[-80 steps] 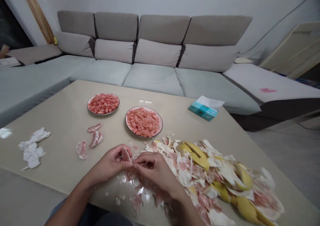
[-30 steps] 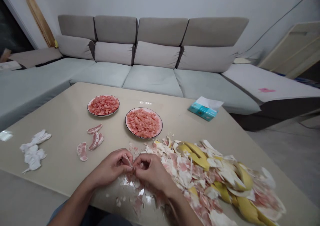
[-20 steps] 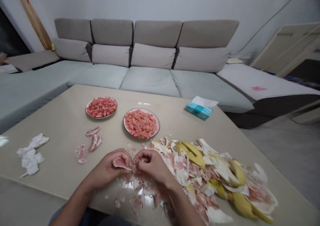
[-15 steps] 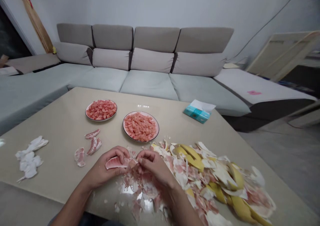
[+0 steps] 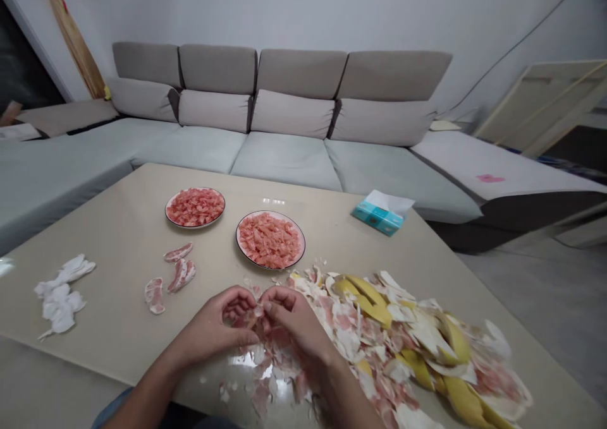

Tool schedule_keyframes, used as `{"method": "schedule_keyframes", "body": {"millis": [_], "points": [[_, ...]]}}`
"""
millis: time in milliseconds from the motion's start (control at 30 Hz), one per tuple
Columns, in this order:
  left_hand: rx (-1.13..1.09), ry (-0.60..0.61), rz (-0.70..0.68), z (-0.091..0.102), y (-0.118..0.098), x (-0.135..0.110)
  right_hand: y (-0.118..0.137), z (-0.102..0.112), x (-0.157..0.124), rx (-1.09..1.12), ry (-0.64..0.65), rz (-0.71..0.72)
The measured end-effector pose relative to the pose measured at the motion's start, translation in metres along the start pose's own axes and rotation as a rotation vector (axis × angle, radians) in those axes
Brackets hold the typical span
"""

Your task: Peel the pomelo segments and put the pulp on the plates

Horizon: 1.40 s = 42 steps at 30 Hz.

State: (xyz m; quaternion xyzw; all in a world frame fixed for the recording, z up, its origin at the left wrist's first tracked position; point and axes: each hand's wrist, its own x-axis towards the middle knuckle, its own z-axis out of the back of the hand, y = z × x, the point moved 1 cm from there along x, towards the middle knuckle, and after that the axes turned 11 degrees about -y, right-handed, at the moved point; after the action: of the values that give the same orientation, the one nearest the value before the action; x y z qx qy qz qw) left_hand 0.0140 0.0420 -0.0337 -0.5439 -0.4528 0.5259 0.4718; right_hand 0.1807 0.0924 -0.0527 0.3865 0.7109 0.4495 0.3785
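My left hand [image 5: 218, 328] and my right hand [image 5: 294, 318] meet low in the middle, above the table's near side. Between their fingertips is a small pale pink pomelo piece [image 5: 257, 311]. The right thumb and fingers pinch it; the left fingers curl against it, with the left thumb lower and apart. Part of the piece is hidden by the fingers. Beneath the hands lie scraps of pink membrane [image 5: 262, 394]. To the left rest several pomelo segments, among them a single segment [image 5: 154, 295]. Beyond the hands stands a plate [image 5: 302, 252] heaped with pink pulp.
A second plate [image 5: 176, 221] of pulp is at the far left. Yellow-and-white peel [image 5: 367, 302] and membrane are piled on the right. Crumpled tissues [image 5: 61, 299] lie at the left, a blue tissue pack [image 5: 378, 217] at the far right. A grey sofa [image 5: 289, 157] stands behind the table [image 5: 118, 252].
The broad pink segment seen in my left hand is out of sight. My left hand has turned, its thumb now lower and apart from the fingers. The view has shifted slightly.
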Motion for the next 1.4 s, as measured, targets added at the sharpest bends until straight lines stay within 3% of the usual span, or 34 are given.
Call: {"method": "schedule_keyframes", "body": {"millis": [333,467,633,733,833,933,1033,1200,1400], "points": [[-0.043,-0.113,-0.137,-0.009,0.002,-0.003,0.005,-0.007,-0.002,-0.006,-0.050,0.013],[-0.232,-0.094,-0.033,-0.007,0.003,-0.002,-0.001,-0.008,-0.005,0.057,-0.036,0.029],[-0.507,-0.194,0.066,-0.001,0.003,0.002,0.002,-0.005,-0.011,0.058,-0.042,0.055],[-0.540,-0.134,0.094,-0.001,0.001,0.002,0.008,-0.004,-0.013,-0.063,-0.071,0.166],[-0.476,-0.126,0.093,-0.002,0.000,0.001,0.011,-0.007,-0.015,-0.326,-0.125,0.301],[-0.272,-0.158,0.024,0.001,0.000,0.000,0.011,-0.011,-0.015,-0.510,-0.163,0.384],[-0.146,-0.169,-0.036,0.002,0.001,0.001,0.013,-0.013,-0.015,-0.522,-0.194,0.444],[-0.116,-0.228,-0.045,-0.002,0.007,0.003,0.018,-0.011,-0.014,-0.525,-0.228,0.481],[0.009,-0.232,-0.084,-0.005,0.007,0.002,0.020,-0.010,-0.012,-0.615,-0.136,0.479]]}}
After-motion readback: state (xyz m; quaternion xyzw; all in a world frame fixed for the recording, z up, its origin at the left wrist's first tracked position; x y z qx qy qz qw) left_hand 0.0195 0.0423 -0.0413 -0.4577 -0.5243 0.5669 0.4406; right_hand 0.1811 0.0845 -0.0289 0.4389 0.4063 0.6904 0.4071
